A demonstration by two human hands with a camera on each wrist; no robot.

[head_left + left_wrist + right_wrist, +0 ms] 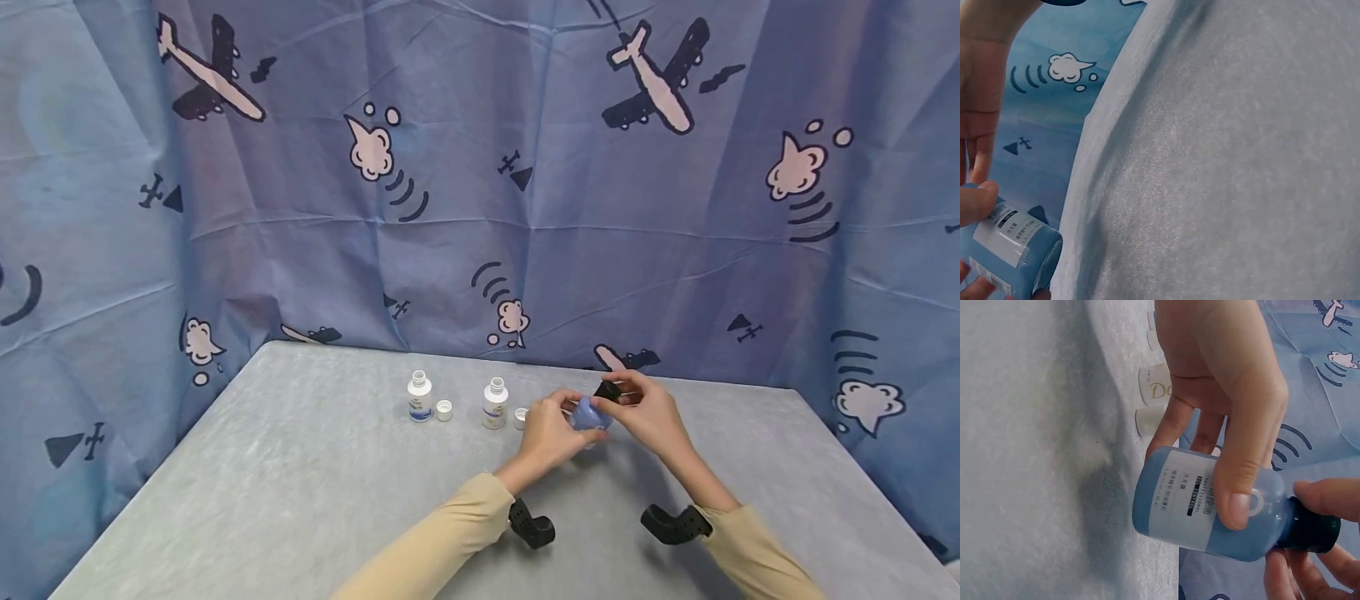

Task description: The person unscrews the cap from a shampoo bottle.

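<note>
My left hand (551, 433) grips a blue bottle (588, 415) by its body, holding it tilted above the table. In the right wrist view the bottle (1179, 500) lies nearly sideways, its white label printed with dark text. At its neck end sits a black cap (1313, 530), which my right hand (651, 412) pinches between thumb and fingers. The left wrist view catches the bottle's base end (1038, 262) at the lower left corner.
Left of my hands stand two uncapped white bottles, one farther left (420, 400) and one nearer (495, 406). A white cap (444, 410) lies beside the first, another white cap (521, 418) beside the second. Behind the grey-covered table (262, 483) hangs a blue patterned curtain (450, 208).
</note>
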